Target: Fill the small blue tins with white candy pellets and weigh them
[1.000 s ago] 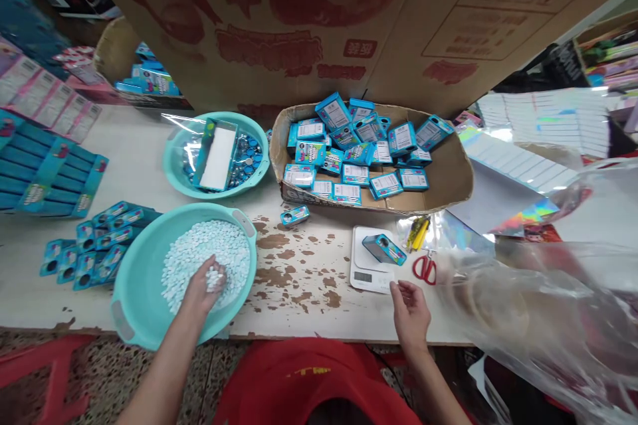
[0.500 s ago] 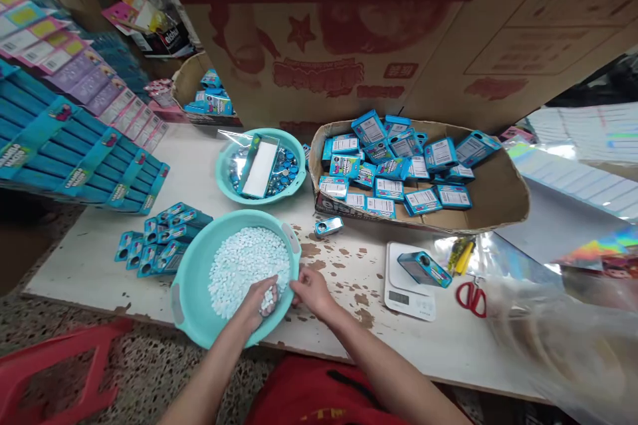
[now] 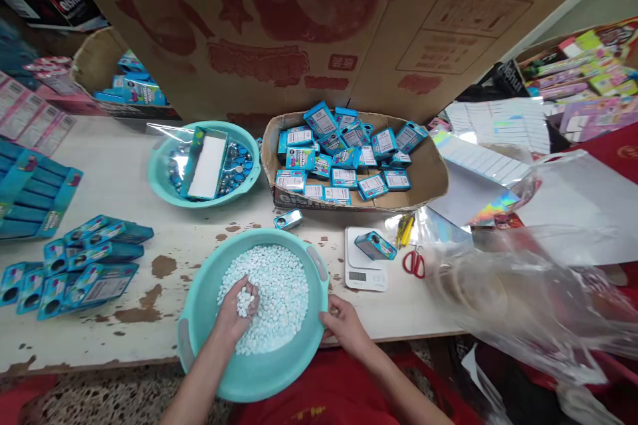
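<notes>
A large turquoise basin (image 3: 201, 311) holds a heap of small white and pale-blue candies (image 3: 279, 299) and juts over the table's front edge. My left hand (image 3: 235, 313) is inside it, palm up, with the fingers curled round a handful of the candies. At the basin's right side, my right hand (image 3: 347, 327) pinches the rim, its thumb and fingers closed on it. Blue boxes with round holes in their ends (image 3: 94, 272) lie stacked to the left. One small tin (image 3: 288, 219) rests on the table behind the basin.
A digital scale (image 3: 366, 279) bears a blue box (image 3: 375, 246); red scissors (image 3: 413, 264) lie beside it. Behind stand a cardboard tray (image 3: 428, 179) of blue boxes and a smaller turquoise basin (image 3: 158, 172) with blue-lidded pieces. Clear plastic (image 3: 498, 292) covers the right side.
The view has swung right. The large basin has come nearer my body, past the table edge. My left hand has turned palm up with candies in it; my right hand stays on the rim.
</notes>
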A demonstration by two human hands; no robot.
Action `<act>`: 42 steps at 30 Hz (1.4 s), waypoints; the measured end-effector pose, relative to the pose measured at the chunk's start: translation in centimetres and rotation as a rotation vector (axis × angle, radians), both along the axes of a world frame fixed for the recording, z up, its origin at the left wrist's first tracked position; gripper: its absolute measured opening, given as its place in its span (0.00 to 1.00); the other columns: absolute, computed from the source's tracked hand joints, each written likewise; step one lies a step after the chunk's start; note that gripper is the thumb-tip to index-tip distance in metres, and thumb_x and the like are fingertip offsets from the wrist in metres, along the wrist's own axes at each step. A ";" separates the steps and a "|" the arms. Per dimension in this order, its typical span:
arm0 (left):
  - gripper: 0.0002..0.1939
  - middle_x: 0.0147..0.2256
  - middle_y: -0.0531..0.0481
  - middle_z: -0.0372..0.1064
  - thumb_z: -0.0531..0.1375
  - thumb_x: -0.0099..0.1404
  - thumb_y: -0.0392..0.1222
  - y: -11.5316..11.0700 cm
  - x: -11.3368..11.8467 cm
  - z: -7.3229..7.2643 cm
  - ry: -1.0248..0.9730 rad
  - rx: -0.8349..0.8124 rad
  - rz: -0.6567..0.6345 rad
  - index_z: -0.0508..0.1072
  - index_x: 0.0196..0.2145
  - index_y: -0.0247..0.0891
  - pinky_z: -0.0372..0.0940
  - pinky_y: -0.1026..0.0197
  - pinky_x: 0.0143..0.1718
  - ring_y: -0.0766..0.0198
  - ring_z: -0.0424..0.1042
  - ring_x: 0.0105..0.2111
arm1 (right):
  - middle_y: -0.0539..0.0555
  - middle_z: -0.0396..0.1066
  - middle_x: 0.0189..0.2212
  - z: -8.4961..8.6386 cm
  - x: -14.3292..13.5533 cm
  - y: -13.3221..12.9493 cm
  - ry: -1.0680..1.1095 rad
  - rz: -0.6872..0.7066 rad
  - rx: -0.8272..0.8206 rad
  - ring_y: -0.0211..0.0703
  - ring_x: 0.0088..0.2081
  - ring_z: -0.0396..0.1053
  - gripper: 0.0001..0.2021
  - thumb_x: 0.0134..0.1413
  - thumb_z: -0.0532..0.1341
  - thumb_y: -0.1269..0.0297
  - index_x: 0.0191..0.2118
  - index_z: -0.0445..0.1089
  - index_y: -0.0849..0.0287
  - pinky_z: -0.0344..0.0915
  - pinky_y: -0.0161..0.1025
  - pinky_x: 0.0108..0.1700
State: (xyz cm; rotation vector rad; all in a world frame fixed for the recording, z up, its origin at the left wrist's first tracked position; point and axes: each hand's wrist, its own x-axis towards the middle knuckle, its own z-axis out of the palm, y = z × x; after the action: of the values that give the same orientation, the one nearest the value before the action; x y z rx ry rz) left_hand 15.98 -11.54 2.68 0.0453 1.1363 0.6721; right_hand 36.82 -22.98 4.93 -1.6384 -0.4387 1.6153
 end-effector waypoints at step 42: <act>0.22 0.15 0.57 0.52 0.61 0.58 0.52 -3.2 10.8 9.8 0.474 0.591 0.501 0.57 0.17 0.39 0.46 0.63 0.18 0.73 0.51 0.14 | 0.54 0.71 0.35 5.4 1.6 5.1 -0.903 0.841 0.717 0.50 0.38 0.67 0.10 0.48 0.62 0.71 0.39 0.67 0.55 0.60 0.41 0.37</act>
State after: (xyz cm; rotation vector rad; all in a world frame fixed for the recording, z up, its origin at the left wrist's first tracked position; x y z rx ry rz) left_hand 26.78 -14.72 12.43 0.4537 1.3767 1.4884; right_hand 38.42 -17.83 10.33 -1.5619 -2.1052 0.8623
